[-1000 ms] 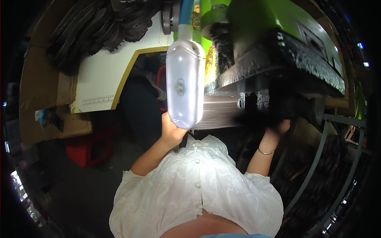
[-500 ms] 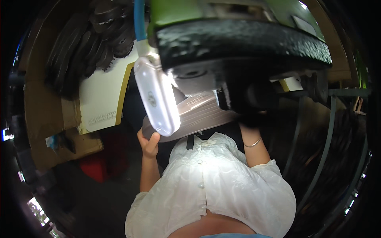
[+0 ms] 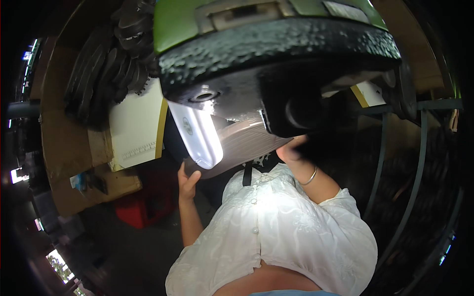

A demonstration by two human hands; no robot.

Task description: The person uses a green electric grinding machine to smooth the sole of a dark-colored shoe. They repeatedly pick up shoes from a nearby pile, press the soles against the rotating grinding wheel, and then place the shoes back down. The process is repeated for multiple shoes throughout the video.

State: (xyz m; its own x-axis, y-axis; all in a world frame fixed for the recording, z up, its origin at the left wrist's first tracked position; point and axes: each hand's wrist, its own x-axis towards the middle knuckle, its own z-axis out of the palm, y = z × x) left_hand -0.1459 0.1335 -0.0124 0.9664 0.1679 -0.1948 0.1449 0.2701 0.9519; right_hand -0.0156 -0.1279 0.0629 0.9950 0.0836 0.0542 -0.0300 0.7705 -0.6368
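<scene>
Slab (image 3: 243, 147) part-hidden by lamp (image 3: 201, 134) | left hand (image 3: 187, 184): clamped on slab | right hand (image 3: 290, 151): blurred, cannot tell

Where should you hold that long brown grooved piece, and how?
Probably its ends, a hand from each side: the brown grooved piece is long and flat, with the machine head crowding its far side. The left hand and right hand are at the ends.

Dark, ridged pieces (image 3: 101, 81) lie heaped beside brown cardboard (image 3: 57, 163) at left, near a white, yellow-edged surface (image 3: 136, 123) printed with a ruler scale. A red stool (image 3: 132, 212) stands on the dim floor (image 3: 123, 261); grey metal rails (image 3: 439, 104) line the right. Daylight shows through an opening (image 3: 59, 266) far left.
</scene>
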